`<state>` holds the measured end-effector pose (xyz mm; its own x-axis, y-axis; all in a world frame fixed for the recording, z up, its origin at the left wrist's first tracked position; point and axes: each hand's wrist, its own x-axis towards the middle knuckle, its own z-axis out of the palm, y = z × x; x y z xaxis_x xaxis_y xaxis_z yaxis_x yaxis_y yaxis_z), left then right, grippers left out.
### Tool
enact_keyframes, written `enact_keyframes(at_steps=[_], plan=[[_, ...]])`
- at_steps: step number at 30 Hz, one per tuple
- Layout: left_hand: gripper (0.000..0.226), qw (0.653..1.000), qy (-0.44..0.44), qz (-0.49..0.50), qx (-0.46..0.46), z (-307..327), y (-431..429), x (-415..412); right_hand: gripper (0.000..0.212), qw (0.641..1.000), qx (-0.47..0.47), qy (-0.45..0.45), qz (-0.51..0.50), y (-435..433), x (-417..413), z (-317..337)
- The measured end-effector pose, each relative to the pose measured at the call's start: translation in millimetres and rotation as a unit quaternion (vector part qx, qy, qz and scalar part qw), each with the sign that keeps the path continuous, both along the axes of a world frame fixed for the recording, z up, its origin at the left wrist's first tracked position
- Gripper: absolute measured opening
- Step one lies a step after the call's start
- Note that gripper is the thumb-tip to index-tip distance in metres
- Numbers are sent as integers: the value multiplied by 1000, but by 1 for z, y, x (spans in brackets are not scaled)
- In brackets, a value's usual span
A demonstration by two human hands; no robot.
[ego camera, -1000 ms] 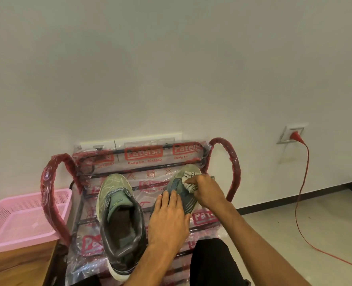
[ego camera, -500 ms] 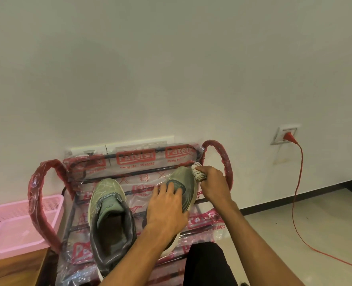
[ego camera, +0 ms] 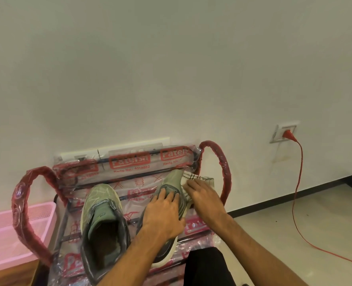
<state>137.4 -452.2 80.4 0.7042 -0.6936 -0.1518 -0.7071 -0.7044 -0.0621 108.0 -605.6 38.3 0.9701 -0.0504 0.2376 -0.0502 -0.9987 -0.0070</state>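
Note:
Two green-grey sneakers lie on a plastic-wrapped metal rack. The left sneaker sits untouched with its opening facing me. My left hand lies flat on top of the right sneaker, fingers spread over its tongue. Beside that shoe's toe, my right hand presses a white checked cloth against the shoe's right side and the rack, fingers fairly straight over the cloth.
The rack has red wrapped side loops and stands against a white wall. A pink plastic basket sits at the left on a wooden surface. A red cable runs from a wall socket across the tiled floor at right.
My right hand moved the bunched cloth from the shoe's toe tip down to its right side and flattened out over it. My left hand stayed on the shoe.

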Motion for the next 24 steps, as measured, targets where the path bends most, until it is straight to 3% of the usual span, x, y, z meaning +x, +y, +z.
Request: enact_keyframes(at_steps=[5, 8, 13, 17, 22, 24], plan=[[74, 1000, 4, -2, -5, -3, -2, 1, 49, 999, -15, -22, -44, -6, 1, 1], [69, 1000, 2, -1, -8, -6, -1, 1, 60, 999, -20, -45, -8, -1, -7, 0], [68, 1000, -5, -4, -18, -8, -1, -1, 61, 990, 58, -130, -19, -2, -17, -1], [67, 1000, -18, -2, -26, -9, 0, -3, 68, 997, 31, -75, 20, 7, -13, -7], [62, 998, -23, 3, -52, -10, -1, -4, 53, 997, 54, -57, -20, 19, -4, -6], [61, 997, -28, 7, -66, -12, 0, -4, 56, 997, 51, -59, 1, 22, -9, -9]])
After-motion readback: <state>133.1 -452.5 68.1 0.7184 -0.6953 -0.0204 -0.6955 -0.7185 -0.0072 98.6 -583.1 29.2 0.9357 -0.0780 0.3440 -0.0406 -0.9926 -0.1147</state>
